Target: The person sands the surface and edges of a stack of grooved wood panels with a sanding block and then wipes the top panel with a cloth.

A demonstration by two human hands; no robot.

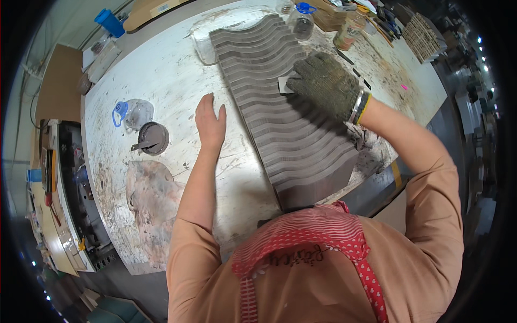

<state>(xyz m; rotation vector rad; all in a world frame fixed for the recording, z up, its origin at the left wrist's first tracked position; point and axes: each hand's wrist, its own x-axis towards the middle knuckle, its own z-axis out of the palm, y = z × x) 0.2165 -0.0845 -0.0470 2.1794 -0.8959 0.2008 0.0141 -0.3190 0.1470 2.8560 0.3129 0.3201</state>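
Observation:
A long grey-brown panel (269,102) with carved wavy ridges lies at a slant across the table, its near end by my apron. My right hand (323,86), in a dark, dirty work glove, rests on the upper right part of the ridges. Its fingers are closed on a small flat white piece (284,85), whose edge pokes out past the fingertips; the rest is hidden by the glove. Bare and stretched out, my left hand (209,123) lies on the tabletop just left of the panel, holding nothing.
On the stained white table (183,81), a tin of dark paste (153,138) with a scraper in it stands left, beside a clear blue-handled container (137,113). A smeared cloth (151,199) lies nearer. Bottles (351,29), a blue-capped jug (301,24) and a woven basket (423,37) stand at the back right.

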